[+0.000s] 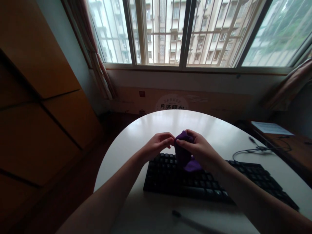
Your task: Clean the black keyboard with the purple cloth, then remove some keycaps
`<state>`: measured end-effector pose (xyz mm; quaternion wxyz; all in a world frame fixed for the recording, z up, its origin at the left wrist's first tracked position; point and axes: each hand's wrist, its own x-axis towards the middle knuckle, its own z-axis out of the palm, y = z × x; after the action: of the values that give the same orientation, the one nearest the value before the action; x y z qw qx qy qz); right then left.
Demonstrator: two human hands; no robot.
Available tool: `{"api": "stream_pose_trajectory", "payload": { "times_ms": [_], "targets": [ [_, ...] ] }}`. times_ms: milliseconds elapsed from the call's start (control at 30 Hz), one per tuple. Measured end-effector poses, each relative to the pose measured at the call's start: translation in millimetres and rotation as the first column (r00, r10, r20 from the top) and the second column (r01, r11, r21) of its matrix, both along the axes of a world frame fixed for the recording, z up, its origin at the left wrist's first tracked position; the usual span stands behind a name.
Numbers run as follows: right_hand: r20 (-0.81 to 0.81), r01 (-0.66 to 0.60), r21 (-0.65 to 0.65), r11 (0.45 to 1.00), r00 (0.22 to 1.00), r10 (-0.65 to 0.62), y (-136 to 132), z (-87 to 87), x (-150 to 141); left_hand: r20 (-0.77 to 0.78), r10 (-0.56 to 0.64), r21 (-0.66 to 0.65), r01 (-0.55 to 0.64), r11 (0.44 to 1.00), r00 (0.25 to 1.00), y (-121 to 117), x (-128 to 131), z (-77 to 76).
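A crumpled purple cloth point(183, 154) hangs above the black keyboard point(170, 177), its lower fold close over the keys. My right hand point(198, 145) grips the cloth between thumb and fingers. On the other side, my left hand point(161, 143) has its thumb and fingertips brought together at the cloth's left edge, seeming to pinch it. The keyboard lies across the white round table point(126, 146), partly hidden by my right forearm and the cloth. Nearer to me lies a slim dark tool with a small black head point(176, 213), blurred and dim, like a small brush.
A black cable point(258, 149) loops on the table at the right, behind the keyboard. Beyond it stands a brown desk with a paper sheet point(271, 128). A long cardboard box point(209, 100) rests beneath the window. Wooden cabinets point(56, 97) stand at the left.
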<state>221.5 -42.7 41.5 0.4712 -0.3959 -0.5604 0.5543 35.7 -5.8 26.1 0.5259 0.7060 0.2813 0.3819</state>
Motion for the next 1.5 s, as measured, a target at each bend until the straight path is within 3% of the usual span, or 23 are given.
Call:
{"api": "stream_pose_trajectory", "payload": {
  "times_ms": [100, 200, 400, 533, 600, 667, 800, 933, 1067, 1200, 1300, 1400, 1500],
  "targets": [
    [0.114, 0.029, 0.092, 0.995, 0.993, -0.039, 3.6, -2.8, 1.5, 0.044, 0.006, -0.075, -0.003, 0.997, 0.999, -9.1, 4.4, 6.4],
    [0.072, -0.004, 0.014, 1.0, 0.997, 0.003, 5.8, -1.9, 4.6, 0.14, 0.059, -0.112, -0.044, 0.993, 0.988, -10.4, 6.4, 6.2],
    [-0.01, -0.286, -0.194, 0.938, 0.957, 0.289, 11.4, 4.2, 19.5, 0.229, 0.106, -0.172, -0.067, 0.983, 0.968, -7.8, 5.0, 3.8],
    [0.173, -0.374, -0.232, 0.898, 0.892, 0.417, 17.7, 3.2, 28.8, 0.197, 0.139, -0.152, -0.11, 0.982, 0.971, -6.0, 3.7, 2.4],
    [0.279, -0.34, -0.209, 0.917, 0.878, 0.389, 20.5, 2.7, 31.4, 0.208, 0.166, -0.15, -0.136, 0.979, 0.964, -4.0, 2.7, 1.1],
    [0.278, -0.302, -0.177, 0.937, 0.898, 0.342, 23.0, 2.4, 32.1, 0.239, 0.199, -0.153, -0.166, 0.974, 0.95, -1.6, 1.6, -0.3],
    [-0.012, -0.211, -0.082, 0.974, 0.977, 0.211, 27.4, 1.1, 29.6, 0.282, 0.221, -0.133, -0.19, 0.973, 0.934, 1.6, 1.0, -2.4],
    [-0.256, -0.161, -0.063, 0.985, 0.956, 0.14, 27.5, 1.2, 27.0, 0.285, 0.217, -0.121, -0.19, 0.974, 0.934, 2.0, 2.7, -2.6],
    [-0.26, -0.209, -0.117, 0.971, 0.95, 0.174, 22.2, 2.5, 25.6, 0.293, 0.235, -0.092, -0.217, 0.972, 0.927, 2.6, 3.1, -2.0],
    [-0.237, -0.283, -0.25, 0.926, 0.945, 0.225, 18.8, -1.8, 22.2, 0.303, 0.251, -0.093, -0.233, 0.968, 0.919, 2.4, 1.9, -1.3],
    [-0.123, -0.251, -0.316, 0.915, 0.967, 0.223, 19.9, -7.2, 18.9, 0.303, 0.256, -0.1, -0.237, 0.966, 0.918, 2.5, 0.7, -1.3],
    [0.072, -0.129, -0.194, 0.973, 0.987, 0.145, 22.0, -8.9, 16.5, 0.269, 0.273, -0.101, -0.254, 0.962, 0.924, 4.7, -0.6, -2.3],
    [0.134, -0.023, 0.121, 0.992, 0.991, 0.007, 21.2, -5.0, 17.8, 0.203, 0.314, -0.089, -0.302, 0.949, 0.927, 9.4, -1.7, -5.4]
  ]
}}
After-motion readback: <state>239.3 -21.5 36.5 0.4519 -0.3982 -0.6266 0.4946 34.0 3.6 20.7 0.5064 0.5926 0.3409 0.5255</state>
